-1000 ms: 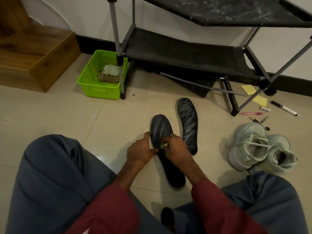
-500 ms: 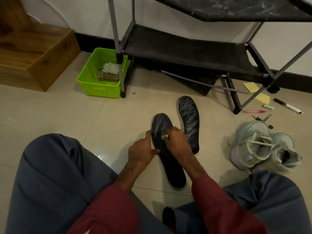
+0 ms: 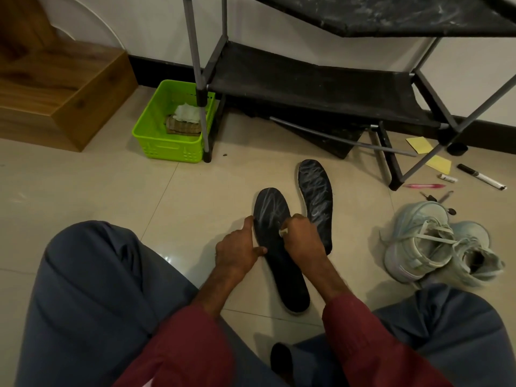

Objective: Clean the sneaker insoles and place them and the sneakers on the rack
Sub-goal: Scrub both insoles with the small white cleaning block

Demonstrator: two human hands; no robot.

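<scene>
Pinching white bit (image 3: pixel 283 232), right hand (image 3: pixel 303 239) presses insole (image 3: pixel 271 212).

We look down on a pale tiled floor (image 3: pixel 111 191). Two dark insoles lie flat on it side by side, the near insole (image 3: pixel 290 283) and the far insole (image 3: pixel 317 196). Pale sneakers (image 3: pixel 435 244) sit together to the right. The rack (image 3: pixel 307 88) stands behind them, with a green basket (image 3: pixel 167 146) just beside its left leg. Yellow notes (image 3: pixel 421 145), a marker (image 3: pixel 481 177) and a pink pen (image 3: pixel 424 186) lie near its right feet.
</scene>
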